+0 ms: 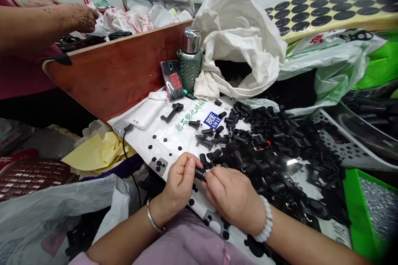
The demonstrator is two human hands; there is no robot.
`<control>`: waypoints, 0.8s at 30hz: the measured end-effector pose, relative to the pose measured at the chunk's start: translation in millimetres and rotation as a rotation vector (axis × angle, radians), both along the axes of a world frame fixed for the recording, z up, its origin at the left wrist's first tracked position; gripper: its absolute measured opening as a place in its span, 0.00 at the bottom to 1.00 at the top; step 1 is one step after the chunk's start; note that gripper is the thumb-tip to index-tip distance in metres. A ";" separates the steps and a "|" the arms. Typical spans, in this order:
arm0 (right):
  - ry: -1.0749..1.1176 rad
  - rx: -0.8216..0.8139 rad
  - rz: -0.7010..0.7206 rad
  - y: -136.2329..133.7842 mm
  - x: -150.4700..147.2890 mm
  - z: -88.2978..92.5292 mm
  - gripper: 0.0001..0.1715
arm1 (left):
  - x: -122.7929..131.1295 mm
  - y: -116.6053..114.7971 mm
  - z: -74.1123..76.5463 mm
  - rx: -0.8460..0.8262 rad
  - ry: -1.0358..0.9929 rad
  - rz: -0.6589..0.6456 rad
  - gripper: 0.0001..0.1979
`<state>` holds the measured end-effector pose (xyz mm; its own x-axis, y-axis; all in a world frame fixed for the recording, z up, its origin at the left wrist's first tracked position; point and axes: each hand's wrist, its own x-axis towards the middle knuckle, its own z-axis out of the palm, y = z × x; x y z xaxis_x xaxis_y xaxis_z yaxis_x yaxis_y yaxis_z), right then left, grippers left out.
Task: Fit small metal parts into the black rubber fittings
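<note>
My left hand [180,182] and my right hand [231,194] meet over a white printed plastic sheet [174,132] in front of me. Both pinch the same small black plastic part [200,173], fingers closed on it from either side. A large heap of several similar black plastic parts [270,145] lies just beyond and to the right of my hands. A few loose parts [205,130] and small black dots are scattered on the sheet.
A metal flask in a green net [190,60], a phone [172,79], a white case [146,112] and a big white sack [239,29] stand behind. A wooden divider [118,66] runs left; another person's arm [46,20] reaches beyond it. A green bin [370,211] sits right.
</note>
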<state>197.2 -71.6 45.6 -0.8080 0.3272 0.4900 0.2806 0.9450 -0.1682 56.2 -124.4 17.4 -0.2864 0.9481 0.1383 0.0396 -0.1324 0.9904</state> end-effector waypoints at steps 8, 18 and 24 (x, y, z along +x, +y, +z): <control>0.018 -0.474 -0.137 -10.9 -3.1 0.5 0.16 | 9.9 4.5 -1.2 0.155 0.257 0.158 0.13; 0.055 -0.981 -0.100 -1.8 -8.9 15.9 0.20 | 13.3 8.9 4.2 0.218 0.277 0.295 0.14; 0.039 -1.364 -0.058 -5.1 -16.8 25.7 0.21 | 9.1 5.8 0.9 0.331 0.309 0.344 0.12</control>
